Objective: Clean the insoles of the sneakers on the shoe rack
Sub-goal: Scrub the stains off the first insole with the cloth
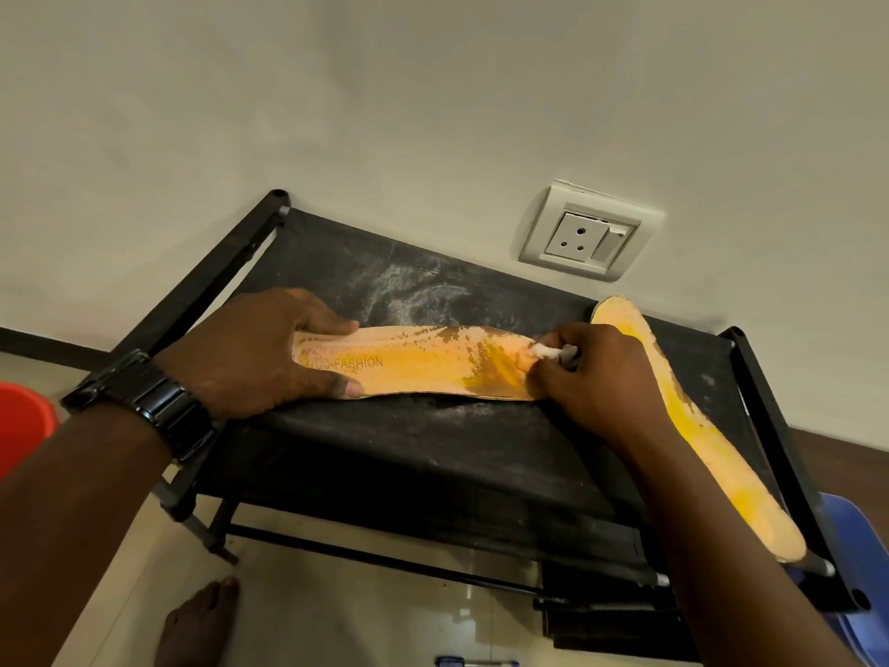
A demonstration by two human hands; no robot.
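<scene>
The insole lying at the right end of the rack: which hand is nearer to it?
Right. The right hand, pinching a white wad on the other insole, is just beside the end insole. The left hand grips the other insole's far end, well to the left.

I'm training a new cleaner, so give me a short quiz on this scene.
1. True or false: the left hand holds the printed insole at one end.
2. The right hand pinches: A) a brush, B) a white wad, C) a bottle?
3. Fill in: the second insole lies at the rack's ____ end.
Key: 1 true; 2 B; 3 right.
</scene>
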